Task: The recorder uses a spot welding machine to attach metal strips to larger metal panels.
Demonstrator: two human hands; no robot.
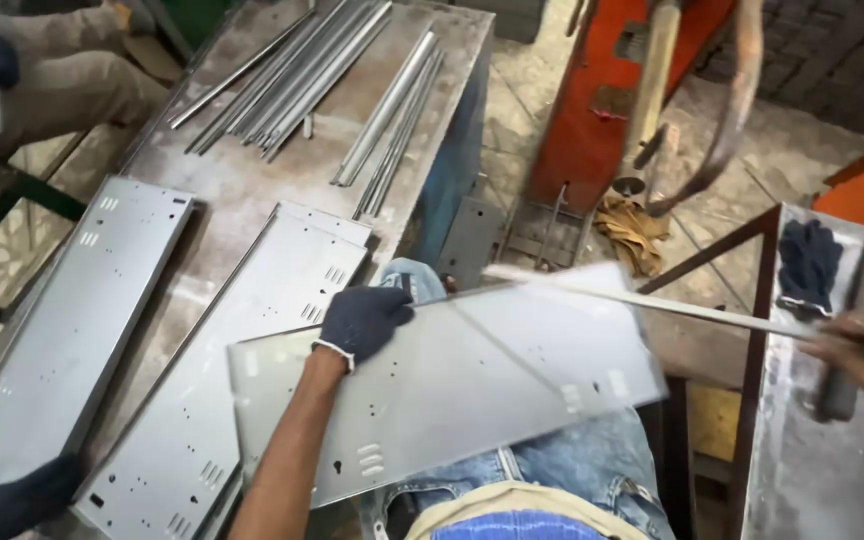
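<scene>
The steel workbench (252, 180) was the largest thing in view and serves here as the landmark. On its top lay two long grey sheet-metal panels: one (62, 320) along its left edge, another stack (242, 350) toward its near right corner, both punched with small holes and louvre slots. At the far end of the bench lay bundles of thin metal strips (302, 80).

Just off the bench's near right corner, over the person's denim-clad lap, a third panel (452, 380) was held flat and slightly tilted. The left hand (362, 322), in a dark knit glove, was clamped on that panel's upper left edge, fingers curled over the rim. Farther right of the bench, the bare right hand (857, 350) was closed around the end of a long thin metal strip (642, 298), which reached back leftward across the panel's far edge; the strip was blurred by motion. That hand sat above a second, smaller metal table (812, 470), where a dark glove (807, 265) and a flat bar (852, 320) rested.

To seat the strip well, it seemed wise to keep the panel steady with the gloved hand near the rim, bring the strip parallel to the panel's long edge before lowering it, and mind the bare fingers against sheet edges. A gloved hand (12, 505) of another person showed at the bench's near left corner.
</scene>
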